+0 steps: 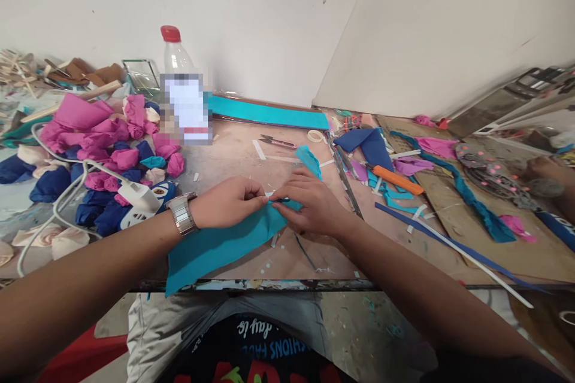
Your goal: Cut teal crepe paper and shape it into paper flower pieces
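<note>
While hands [231, 200] pinch it, teal cloth [220, 248] looks smooth.

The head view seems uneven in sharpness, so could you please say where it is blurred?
In the head view, blocky pixelation covers a bright white rectangular screen; in the head view, a co-worker's bare hand near the right edge looks smeared; in the head view, the left hand and right hand at the turquoise fabric strip look clearer.

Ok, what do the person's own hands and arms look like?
The left hand and right hand wear no gloves. A silver metal-link band circles the left wrist; the right wrist is bare. Dark cloth, probably a sleeve, shows beside the right arm.
</note>
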